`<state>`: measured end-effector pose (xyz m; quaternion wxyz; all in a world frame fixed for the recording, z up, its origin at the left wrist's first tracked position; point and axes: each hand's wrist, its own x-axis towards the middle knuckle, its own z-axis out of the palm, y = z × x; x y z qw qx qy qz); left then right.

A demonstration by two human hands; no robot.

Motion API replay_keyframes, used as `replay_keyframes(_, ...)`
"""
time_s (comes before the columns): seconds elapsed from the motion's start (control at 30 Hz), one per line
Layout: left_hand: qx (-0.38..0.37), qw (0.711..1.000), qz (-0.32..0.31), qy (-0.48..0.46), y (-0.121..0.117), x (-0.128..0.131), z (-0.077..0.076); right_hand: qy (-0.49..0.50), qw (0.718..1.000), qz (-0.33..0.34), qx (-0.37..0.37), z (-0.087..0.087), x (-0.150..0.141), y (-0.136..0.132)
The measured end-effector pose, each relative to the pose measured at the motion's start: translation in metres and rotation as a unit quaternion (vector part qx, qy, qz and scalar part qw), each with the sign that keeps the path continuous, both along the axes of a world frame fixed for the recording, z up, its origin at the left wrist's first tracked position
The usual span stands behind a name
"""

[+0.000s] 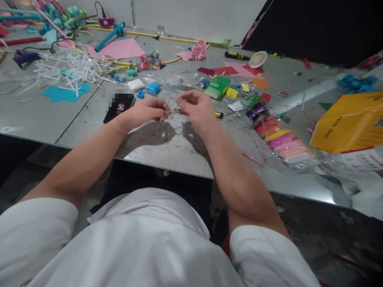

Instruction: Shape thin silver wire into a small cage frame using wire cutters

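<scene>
My left hand point(152, 109) and my right hand point(196, 107) are raised close together over the grey table point(155, 149). Fingers of both hands are pinched around small, thin, wire-like pieces point(171, 107), too fine and blurred to name. A narrow gap separates the fingertips. Beside my left wrist lies a black phone-like slab point(119, 107) with a floral mark. Just beyond the hands are a blue clay packet point(153, 88) and a white packet point(136, 84). A yellow-and-black tool end point(219, 115) shows beside my right hand, partly hidden by it.
Multicoloured clay packs point(281, 137) and a yellow package point(350, 121) lie to the right. A green packet point(217, 87) rests beyond my right hand. White paper strips point(72, 67), a glue gun point(26, 57) and pink paper point(119, 49) spread over the left and back.
</scene>
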<state>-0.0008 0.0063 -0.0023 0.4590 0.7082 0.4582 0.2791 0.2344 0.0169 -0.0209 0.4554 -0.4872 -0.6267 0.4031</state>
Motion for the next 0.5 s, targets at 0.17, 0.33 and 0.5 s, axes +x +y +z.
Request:
replay_keyframes(0.17, 0.022, 0.999, 0.014, -0.026, -0.001, 0.002, -0.001, 0.002, 0.999, -0.023, 0.023, 0.004, -0.009, -0.004)
replay_keyframes(0.33, 0.037, 0.999, 0.016, -0.009, 0.000, 0.003, -0.003, 0.028, 0.999, -0.041, -0.003, -0.001, -0.012, -0.002)
replay_keyframes(0.5, 0.027, 1.000, 0.014, 0.006, 0.000, 0.003, -0.003, 0.045, 0.998, -0.030, -0.032, -0.004, -0.012, -0.003)
